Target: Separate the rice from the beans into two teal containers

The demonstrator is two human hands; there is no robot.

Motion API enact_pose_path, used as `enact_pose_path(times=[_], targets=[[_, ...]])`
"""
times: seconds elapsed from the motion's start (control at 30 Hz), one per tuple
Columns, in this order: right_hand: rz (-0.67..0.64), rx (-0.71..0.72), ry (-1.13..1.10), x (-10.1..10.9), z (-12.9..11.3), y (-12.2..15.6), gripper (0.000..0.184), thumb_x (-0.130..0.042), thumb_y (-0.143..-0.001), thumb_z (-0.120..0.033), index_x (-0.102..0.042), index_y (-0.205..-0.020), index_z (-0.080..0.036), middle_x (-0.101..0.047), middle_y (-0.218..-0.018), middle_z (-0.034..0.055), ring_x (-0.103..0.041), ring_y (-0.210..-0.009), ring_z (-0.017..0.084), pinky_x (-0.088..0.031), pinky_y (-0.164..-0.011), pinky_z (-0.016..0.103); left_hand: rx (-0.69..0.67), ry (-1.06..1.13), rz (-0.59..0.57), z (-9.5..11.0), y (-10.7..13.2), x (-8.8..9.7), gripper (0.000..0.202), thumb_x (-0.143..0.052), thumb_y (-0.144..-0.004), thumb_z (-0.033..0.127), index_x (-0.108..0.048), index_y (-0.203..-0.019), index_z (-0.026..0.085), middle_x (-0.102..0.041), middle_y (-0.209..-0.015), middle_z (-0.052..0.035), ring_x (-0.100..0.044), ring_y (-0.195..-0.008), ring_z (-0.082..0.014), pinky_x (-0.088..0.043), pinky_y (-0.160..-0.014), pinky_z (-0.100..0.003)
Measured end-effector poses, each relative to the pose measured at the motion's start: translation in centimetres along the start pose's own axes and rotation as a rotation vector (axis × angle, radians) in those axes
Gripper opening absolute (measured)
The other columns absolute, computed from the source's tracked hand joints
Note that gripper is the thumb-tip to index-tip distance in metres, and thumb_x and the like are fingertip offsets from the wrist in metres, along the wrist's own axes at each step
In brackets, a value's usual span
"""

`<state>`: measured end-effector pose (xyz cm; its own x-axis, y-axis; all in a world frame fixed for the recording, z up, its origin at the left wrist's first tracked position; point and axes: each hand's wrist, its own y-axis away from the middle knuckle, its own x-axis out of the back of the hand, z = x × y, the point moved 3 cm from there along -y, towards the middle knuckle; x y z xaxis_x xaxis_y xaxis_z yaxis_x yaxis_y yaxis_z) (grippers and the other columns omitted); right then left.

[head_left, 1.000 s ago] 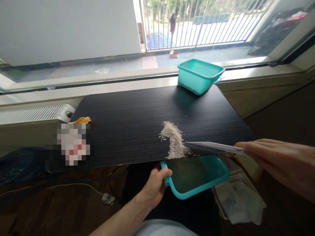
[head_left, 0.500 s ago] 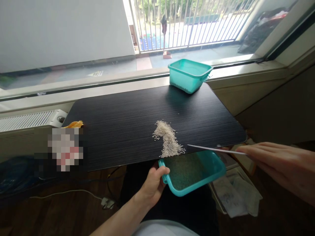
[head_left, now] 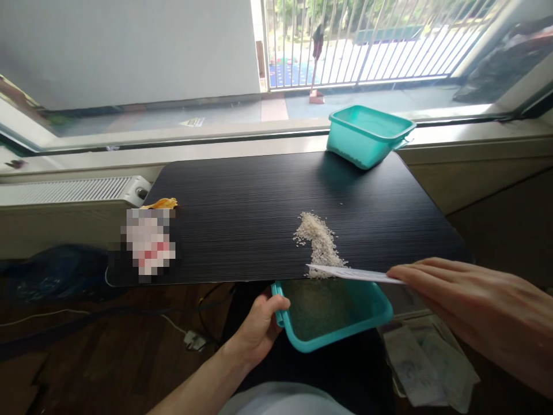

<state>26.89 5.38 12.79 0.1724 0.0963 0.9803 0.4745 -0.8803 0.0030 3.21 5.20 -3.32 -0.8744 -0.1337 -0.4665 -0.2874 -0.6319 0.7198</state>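
A small heap of white rice (head_left: 319,239) lies on the dark table (head_left: 233,213) near its front edge. My left hand (head_left: 263,320) grips the handle end of a teal plastic tub (head_left: 311,344), thumb over the rim. The tub is just below the table edge, under the heap, its far rim hidden by the tabletop. In my right hand (head_left: 453,294) is a thin white sheet, perhaps paper or card (head_left: 358,273), held nearly flat. Its tip reaches over the near side of the rice; whether it touches the grains I cannot tell.
A second teal tub (head_left: 367,138) stands at the table's back right corner, by the window. A blurred-out item (head_left: 151,242) with an orange edge lies at the left. A radiator (head_left: 78,190) is beyond the table. Plastic-wrapped papers (head_left: 415,363) are below right.
My right hand has swung the white sheet leftward, from beside the rice to over its near edge. The camera view has shifted left. My left hand still holds the tub.
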Motion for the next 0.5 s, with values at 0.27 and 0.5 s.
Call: enact_pose_path(times=[0.27, 0.5], targets=[[-0.097, 0.05, 0.042, 0.3, -1.4, -1.7, 0.035, -0.034, -0.073, -0.012, -0.059, -0.093, -0.025, -0.068, -0.087, 0.0022, -0.063, -0.073, 0.016, -0.05, -0.058, 0.025, 0.011, -0.006, -0.051, 0.6, 0.0, -0.5, 0.021, -0.058, -0.06, 0.011, -0.062, -0.081, 0.012, -0.063, -0.066, -0.0028, -0.055, -0.056, -0.012, -0.046, -0.057, -0.025], [-0.094, 0.055, 0.039, 0.2, -0.8, -0.7, 0.037, -0.033, -0.074, -0.012, -0.057, -0.099, -0.026, -0.067, -0.092, 0.0015, -0.063, -0.079, 0.016, -0.049, -0.063, 0.024, 0.031, -0.022, -0.069, 0.3, -0.2, -1.0, 0.018, -0.059, -0.06, 0.012, -0.063, -0.077, 0.011, -0.064, -0.065, -0.0034, -0.056, -0.057, -0.0124, -0.046, -0.057, -0.025]])
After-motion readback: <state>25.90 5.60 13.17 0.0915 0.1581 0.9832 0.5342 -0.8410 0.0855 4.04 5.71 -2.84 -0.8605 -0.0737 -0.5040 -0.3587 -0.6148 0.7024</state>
